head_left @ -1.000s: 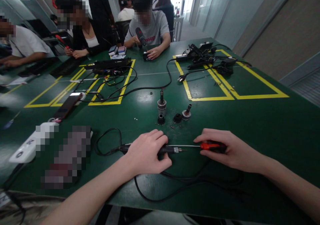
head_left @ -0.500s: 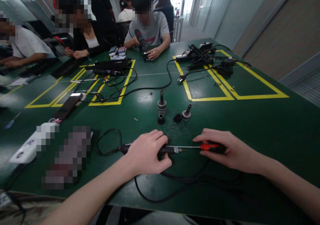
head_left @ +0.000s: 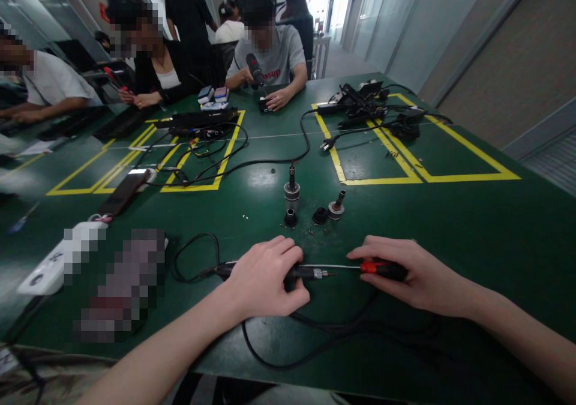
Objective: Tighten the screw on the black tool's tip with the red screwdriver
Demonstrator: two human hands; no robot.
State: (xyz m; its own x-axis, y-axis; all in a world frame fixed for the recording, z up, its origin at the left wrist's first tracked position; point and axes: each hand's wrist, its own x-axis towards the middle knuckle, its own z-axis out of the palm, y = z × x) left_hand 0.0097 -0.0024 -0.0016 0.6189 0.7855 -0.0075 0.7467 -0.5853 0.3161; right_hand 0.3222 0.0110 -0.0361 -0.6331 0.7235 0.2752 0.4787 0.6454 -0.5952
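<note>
You sit at a long green counter marked with yellow tape rectangles, in a room where other people work at the far end; one person in a grey shirt holds a dark tool over the far edge.

Your left hand is clenched around a slim black corded tool that lies flat on the counter, its metal tip pointing toward your right. A black cable runs from the tool's back end, loops on the counter to the left and passes under your wrists near the front edge.

Your right hand grasps a screwdriver by its red and black handle; the thin shaft lies nearly level and its tip meets the metal tip of the corded tool, midway between your hands.

Just beyond your hands stand small metal parts: a tall cylindrical piece, a black ring before it, a black cap and a tilted silver fitting. Tiny screws lie near them.

To the left lie a phone and a white power strip.
</note>
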